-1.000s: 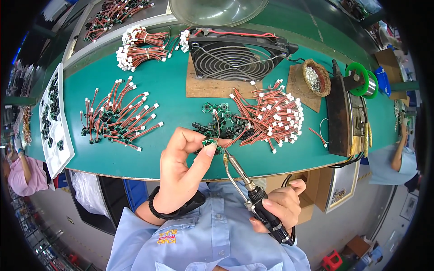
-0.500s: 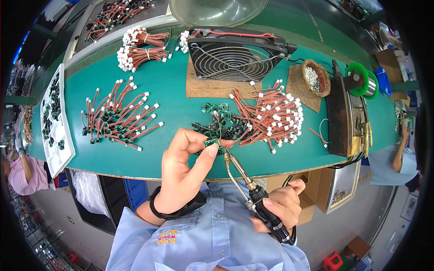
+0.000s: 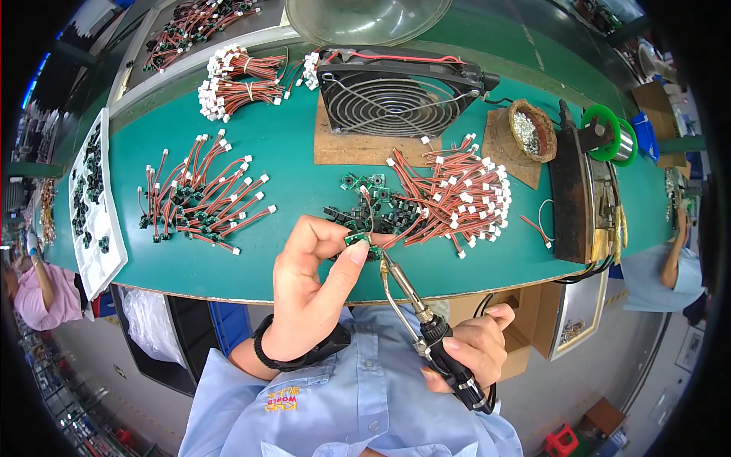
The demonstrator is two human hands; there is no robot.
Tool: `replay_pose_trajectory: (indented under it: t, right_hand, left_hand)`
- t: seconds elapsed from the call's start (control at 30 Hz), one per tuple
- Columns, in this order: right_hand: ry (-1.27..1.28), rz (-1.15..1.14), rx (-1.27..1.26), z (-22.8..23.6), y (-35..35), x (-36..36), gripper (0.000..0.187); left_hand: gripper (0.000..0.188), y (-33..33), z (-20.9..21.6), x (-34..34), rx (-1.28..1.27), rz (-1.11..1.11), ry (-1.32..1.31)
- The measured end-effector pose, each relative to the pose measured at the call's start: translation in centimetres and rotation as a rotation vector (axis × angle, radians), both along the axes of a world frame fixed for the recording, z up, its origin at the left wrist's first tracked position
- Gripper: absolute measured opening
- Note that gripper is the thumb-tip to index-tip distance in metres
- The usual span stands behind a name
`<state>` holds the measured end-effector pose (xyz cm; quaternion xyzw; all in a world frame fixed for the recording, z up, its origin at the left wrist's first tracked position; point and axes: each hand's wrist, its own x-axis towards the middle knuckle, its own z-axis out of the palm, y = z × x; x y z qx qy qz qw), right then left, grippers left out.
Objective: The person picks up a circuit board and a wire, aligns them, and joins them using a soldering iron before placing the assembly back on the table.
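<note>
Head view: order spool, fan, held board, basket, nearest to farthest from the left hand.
1. Held board: in the left hand
2. Fan: ahead, slightly right
3. Basket: right of the fan
4. Spool: farther right, beyond basket

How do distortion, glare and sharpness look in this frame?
In the head view, the near edge of the green bench bows and corners go black; there too, glare spots the round translucent cover, while the left hand and soldering iron look fairly sharp.
</note>
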<state>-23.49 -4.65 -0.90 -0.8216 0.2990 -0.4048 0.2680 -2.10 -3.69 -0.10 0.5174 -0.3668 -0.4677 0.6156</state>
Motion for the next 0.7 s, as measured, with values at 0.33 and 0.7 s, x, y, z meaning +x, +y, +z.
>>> replay_pose_trajectory:
  t: [0.33, 0.7]
  right_hand:
    - [0.007, -0.009, -0.002, 0.2, 0.4, 0.0, 0.037]
    - [-0.304, -0.272, -0.159, -2.3, 0.1, -0.3, 0.047]
  left_hand:
    - [0.01, 0.2, 0.1, 0.0, -0.003, 0.004, 0.014]
    - [0.01, 0.4, 0.0, 0.6, 0.057, 0.025, 0.212]
